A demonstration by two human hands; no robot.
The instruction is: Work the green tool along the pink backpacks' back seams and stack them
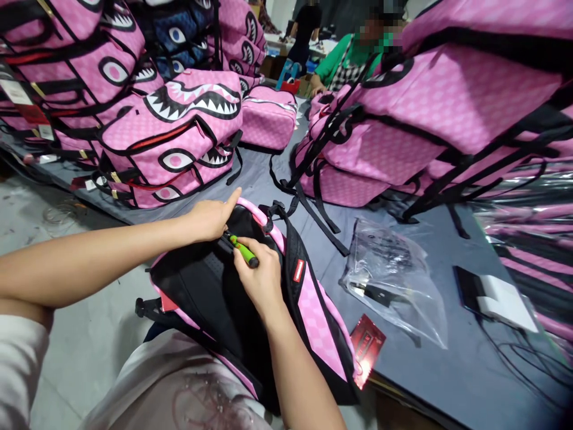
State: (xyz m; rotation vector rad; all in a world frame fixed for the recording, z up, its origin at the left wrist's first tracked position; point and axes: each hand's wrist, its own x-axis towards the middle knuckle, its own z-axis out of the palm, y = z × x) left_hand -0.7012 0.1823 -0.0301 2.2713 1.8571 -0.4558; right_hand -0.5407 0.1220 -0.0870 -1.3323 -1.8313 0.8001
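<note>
A pink-and-black backpack (215, 280) lies tilted against my body at the table's edge, its black padded back facing up. My left hand (210, 218) is closed on its top edge beside the pink carry handle (253, 212), with one finger stretched along that handle. In my right hand (264, 275) is a small tool with a green handle (245, 251). Its tip points at the fabric right by my left fingers; the tip itself is hidden, so its kind is unclear. A black-and-pink shoulder strap (308, 304) with a red label runs beside my right hand.
Pink shark-mouth backpacks (179, 131) are stacked at the left, and more pink backpacks (403, 119) at the right. A clear plastic bag (394, 280), a red tag (367, 346), a phone (468, 289) and cables lie on the grey table (447, 382). A person (349, 60) stands across.
</note>
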